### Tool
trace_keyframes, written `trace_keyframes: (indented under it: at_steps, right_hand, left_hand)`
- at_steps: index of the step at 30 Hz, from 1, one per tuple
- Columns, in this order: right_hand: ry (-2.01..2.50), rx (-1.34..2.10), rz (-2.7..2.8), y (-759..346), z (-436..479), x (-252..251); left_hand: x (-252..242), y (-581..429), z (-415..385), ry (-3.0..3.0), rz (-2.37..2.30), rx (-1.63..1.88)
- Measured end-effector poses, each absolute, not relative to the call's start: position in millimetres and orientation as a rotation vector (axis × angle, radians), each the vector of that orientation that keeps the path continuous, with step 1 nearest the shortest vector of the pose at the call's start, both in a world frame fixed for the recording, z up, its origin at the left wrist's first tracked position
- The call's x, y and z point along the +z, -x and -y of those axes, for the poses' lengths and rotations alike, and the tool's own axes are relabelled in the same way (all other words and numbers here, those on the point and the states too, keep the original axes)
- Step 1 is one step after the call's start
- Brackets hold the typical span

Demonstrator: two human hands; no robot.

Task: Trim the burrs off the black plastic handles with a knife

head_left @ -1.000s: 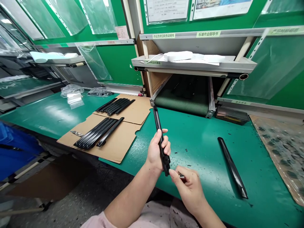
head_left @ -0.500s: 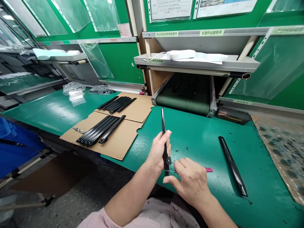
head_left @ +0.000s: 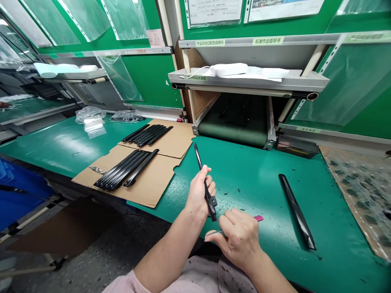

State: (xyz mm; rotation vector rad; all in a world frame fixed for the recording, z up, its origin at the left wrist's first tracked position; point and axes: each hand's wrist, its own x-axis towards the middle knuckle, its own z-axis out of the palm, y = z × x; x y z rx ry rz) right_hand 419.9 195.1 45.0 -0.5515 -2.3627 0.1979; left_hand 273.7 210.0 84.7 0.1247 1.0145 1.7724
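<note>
The left hand (head_left: 199, 194) squeezes a long, shiny black plastic strip (head_left: 198, 158) above the green mat (head_left: 250, 175). The right hand (head_left: 241, 238) pinches a pink-handled blade (head_left: 258, 218).

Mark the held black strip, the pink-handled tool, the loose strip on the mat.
held black strip (head_left: 198, 156): head view, upper shaft.
pink-handled tool (head_left: 258, 218): head view, pink end.
loose strip (head_left: 295, 209): head view, mid-length.

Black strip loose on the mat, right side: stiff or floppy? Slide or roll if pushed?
Probably stiff: the matching strip held in the left hand stands straight unsupported. Likely light: slim. The black strip looks glossy and lies flat on the green mat, so it should slide, not roll.
</note>
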Motion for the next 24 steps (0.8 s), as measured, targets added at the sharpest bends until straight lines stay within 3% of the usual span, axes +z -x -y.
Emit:
trace_keyframes:
  at_steps: [6, 14, 24]
  right_hand:
    - [0.563, 0.239, 2.056, -415.3, -202.4, 48.3]
    - [0.811, 1.177, 1.611, -426.1, -235.6, 64.2]
    - [0.672, 1.476, 1.464, -428.6, -238.4, 63.5]
  left_hand:
    - [88.9, -275.4, -208.6, -0.015, -0.837, 1.811]
    - [93.8, -273.7, -200.3, -0.013, -0.893, 1.83]
    - [95.9, -284.6, -209.5, 0.242, -0.838, 1.747]
